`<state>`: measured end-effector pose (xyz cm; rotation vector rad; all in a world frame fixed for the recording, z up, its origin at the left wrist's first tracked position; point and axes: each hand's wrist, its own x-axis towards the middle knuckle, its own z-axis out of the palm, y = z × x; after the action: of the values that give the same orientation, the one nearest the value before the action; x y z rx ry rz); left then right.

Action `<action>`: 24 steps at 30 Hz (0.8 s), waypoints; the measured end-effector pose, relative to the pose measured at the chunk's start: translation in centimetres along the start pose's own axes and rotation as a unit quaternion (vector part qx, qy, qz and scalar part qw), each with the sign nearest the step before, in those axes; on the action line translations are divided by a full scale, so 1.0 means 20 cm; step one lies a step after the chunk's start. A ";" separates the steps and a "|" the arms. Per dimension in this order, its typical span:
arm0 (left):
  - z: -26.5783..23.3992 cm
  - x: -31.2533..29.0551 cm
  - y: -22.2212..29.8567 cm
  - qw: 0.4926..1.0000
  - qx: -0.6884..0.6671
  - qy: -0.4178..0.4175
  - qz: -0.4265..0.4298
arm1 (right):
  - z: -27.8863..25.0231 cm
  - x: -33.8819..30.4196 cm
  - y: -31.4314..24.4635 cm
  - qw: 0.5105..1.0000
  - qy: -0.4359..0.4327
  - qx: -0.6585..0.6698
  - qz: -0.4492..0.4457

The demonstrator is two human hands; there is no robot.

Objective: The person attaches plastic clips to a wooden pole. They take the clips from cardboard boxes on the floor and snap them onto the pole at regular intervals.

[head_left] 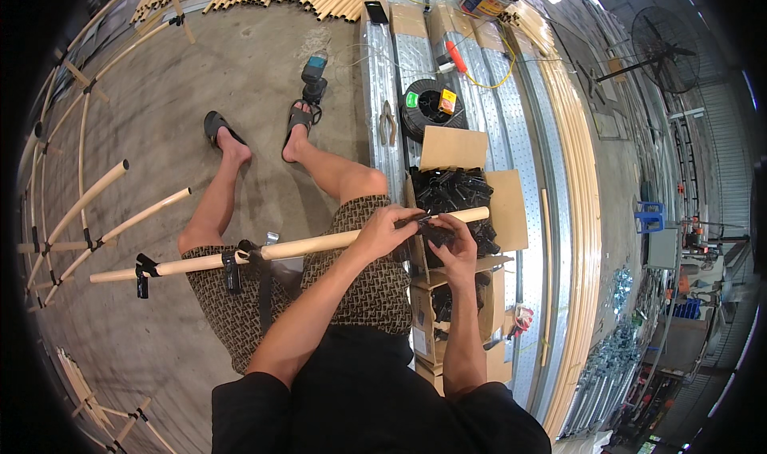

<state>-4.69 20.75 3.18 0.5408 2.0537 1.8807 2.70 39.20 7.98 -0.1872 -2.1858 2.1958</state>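
A long beige pipe (311,244) lies across my thighs, its far right end poking past my hands. Near that end, my left hand (385,232) is closed with its fingertips on a black pipe joint (434,232). My right hand (457,254) pinches the same joint from the other side, thumb and fingers bent around it. Whether the joint is fully round the pipe is partly hidden by my fingers. Farther left on the pipe sit another black joint (232,272) by my thigh and one more black joint (143,275) near the left end.
An opened cardboard box (505,210) of black joints stands right beside my hands. Pliers (387,124), a black spool (415,118) and a red-handled tool (455,56) rest on metal profiles. A cordless drill (314,77) stands by my foot. Pipe frames (84,214) rise at left.
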 end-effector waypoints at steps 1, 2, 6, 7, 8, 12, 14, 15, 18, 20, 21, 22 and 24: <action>0.00 0.00 0.00 1.000 0.011 0.008 -0.009 | 0.01 0.00 0.00 1.000 -0.005 0.005 0.003; 0.01 -0.01 0.01 0.999 0.021 0.016 -0.019 | 0.00 0.00 0.00 1.000 -0.012 -0.003 0.000; 0.01 -0.02 0.02 0.997 -0.003 0.041 0.061 | 0.02 -0.01 0.00 1.000 -0.028 0.012 0.005; 0.00 -0.02 0.03 0.998 -0.007 0.034 0.060 | 0.03 -0.01 0.00 0.999 -0.028 0.028 0.010; 0.00 -0.02 0.04 0.998 -0.011 0.027 0.058 | 0.04 -0.01 0.00 1.000 -0.010 0.012 0.011; -0.01 0.00 0.04 0.995 -0.034 0.013 0.088 | 0.07 0.01 -0.03 0.999 0.041 -0.007 0.031; 0.00 0.00 0.00 0.991 -0.063 0.030 0.118 | 0.08 0.03 -0.06 0.998 0.042 -0.002 0.052; -0.01 0.01 0.01 0.994 -0.078 -0.001 0.075 | 0.08 0.04 -0.09 0.997 0.035 -0.003 0.063; -0.05 0.01 0.02 0.989 -0.127 -0.062 -0.031 | 0.08 0.07 -0.09 0.998 0.027 -0.019 0.057; -0.06 0.01 0.01 0.981 -0.169 -0.059 -0.068 | 0.10 0.09 -0.08 0.998 0.036 -0.035 0.042; -0.06 0.00 -0.01 0.979 -0.179 -0.049 -0.084 | 0.13 0.11 -0.08 0.997 0.045 -0.043 0.037; -0.06 0.00 -0.04 0.976 -0.189 -0.038 -0.100 | 0.15 0.12 -0.08 0.997 0.054 -0.052 0.032; -0.07 0.01 -0.04 0.975 -0.190 -0.030 -0.110 | 0.20 0.14 -0.09 0.991 0.071 -0.112 0.001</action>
<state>-5.45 19.60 2.45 0.2570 1.5834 2.0200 -0.61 35.51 9.64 -0.3411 -2.3451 1.8698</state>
